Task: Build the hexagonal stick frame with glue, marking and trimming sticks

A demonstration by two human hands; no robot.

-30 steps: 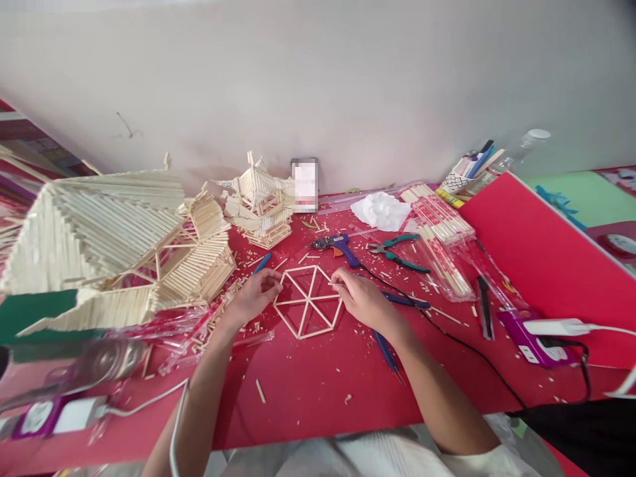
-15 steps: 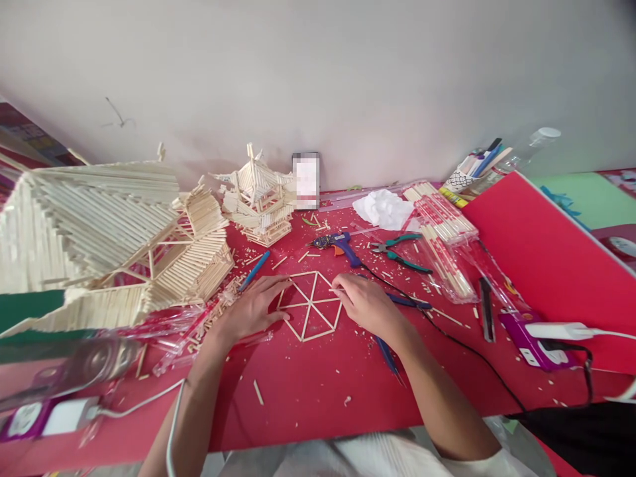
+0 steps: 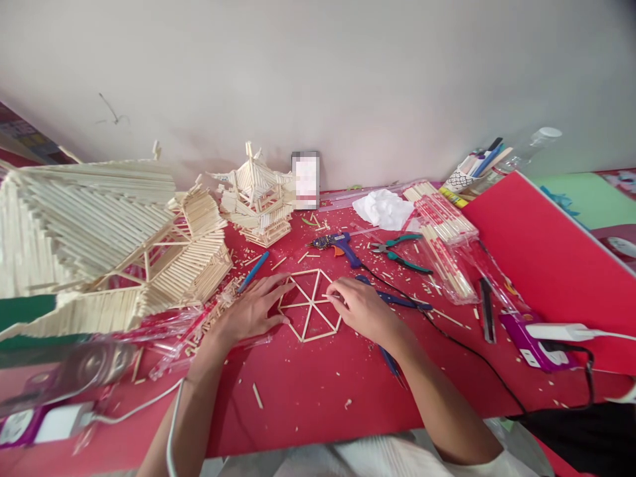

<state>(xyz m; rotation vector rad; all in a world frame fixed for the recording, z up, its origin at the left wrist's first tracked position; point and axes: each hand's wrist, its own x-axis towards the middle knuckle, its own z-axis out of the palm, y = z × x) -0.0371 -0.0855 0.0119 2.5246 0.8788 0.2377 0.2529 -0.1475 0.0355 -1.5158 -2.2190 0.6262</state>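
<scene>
A flat hexagonal frame of thin wooden sticks (image 3: pixel 311 303), with spokes meeting at its centre, lies on the red tabletop (image 3: pixel 298 397). Along its left side rests my left hand (image 3: pixel 251 308), fingers outstretched and thumb apart, touching the frame's edge. My right hand (image 3: pixel 365 306) is over the frame's right side, thumb and fingertips pinched on a short wooden stick (image 3: pixel 325 295) whose pale end pokes out. The rest of that stick is hidden by the fingers. Beyond the hands lies a blue hot glue gun (image 3: pixel 340 243). A blue pen-like tool (image 3: pixel 253 271) is by my left fingers.
Stick-built model buildings stand at left (image 3: pixel 99 218) and at the back (image 3: pixel 258 199). Green-handled pliers (image 3: pixel 405 257), packaged chopsticks (image 3: pixel 442 225), a utility knife (image 3: pixel 487 310) and a purple power strip (image 3: pixel 536 344) lie right. A black cord (image 3: pixel 467 348) crosses the table. Wood scraps are scattered about.
My right hand has shifted slightly left over the frame, bringing the pinched stick inward. My left hand stays at the frame's left side.
</scene>
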